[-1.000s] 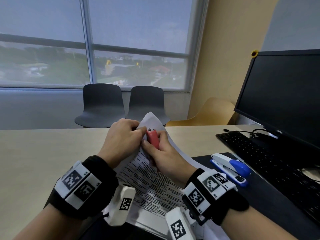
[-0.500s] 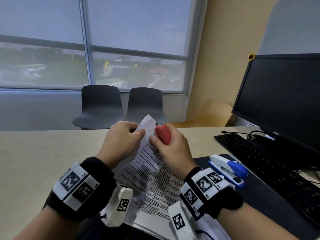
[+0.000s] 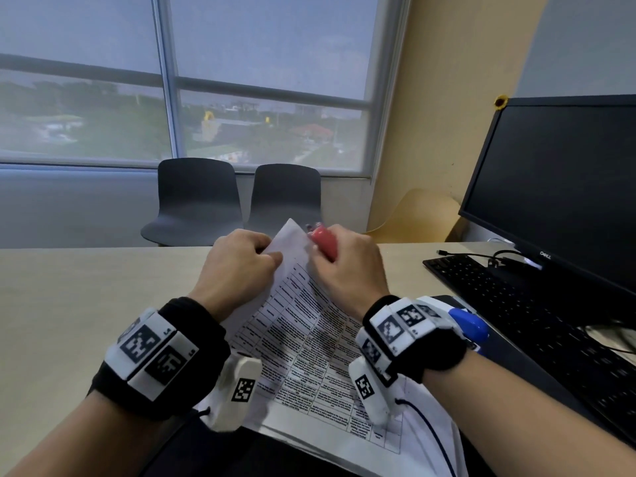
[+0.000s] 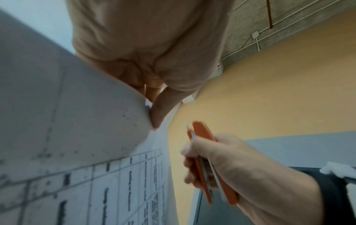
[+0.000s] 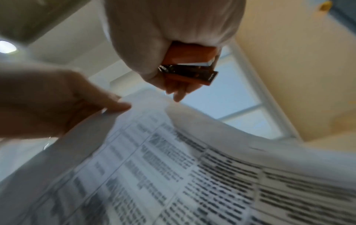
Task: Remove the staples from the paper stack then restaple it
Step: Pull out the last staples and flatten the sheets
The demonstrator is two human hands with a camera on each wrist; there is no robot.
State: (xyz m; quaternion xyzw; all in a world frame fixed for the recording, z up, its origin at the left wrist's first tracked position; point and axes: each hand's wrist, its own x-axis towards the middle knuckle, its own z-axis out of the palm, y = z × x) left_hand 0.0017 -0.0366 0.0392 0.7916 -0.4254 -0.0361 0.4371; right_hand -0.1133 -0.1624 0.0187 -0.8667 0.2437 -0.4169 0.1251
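- Paper stack (image 3: 303, 342): near edge rests on the worktop (image 3: 86, 297) between the wrists; far corner is raised and curled, printed tables facing up.
- Left hand (image 3: 237, 266): fingers curled, thumb and fingers pinching the raised corner on its left side.
- Right hand (image 3: 347, 266): closed round a red staple remover (image 3: 323, 241), whose tip stands just beside the corner and apart from the sheet in the left wrist view.
- No staple can be made out; that corner is blurred.
- Judgement: the removal step is in hand. To do it well, keep the corner taut and flat, slide the tip under the staple crown, and lever gently so the sheets do not tear.
- Right, near: a blue and white stapler (image 3: 469, 325) lies partly behind the right wrist, handy for restapling.
- Right, farther: keyboard (image 3: 516, 304) and monitor (image 3: 557, 187) bound that side.
- Left: bare worktop gives room to lay the stack flat.
- Far: the worktop edge, then two dark chairs (image 3: 237, 201) below the window.
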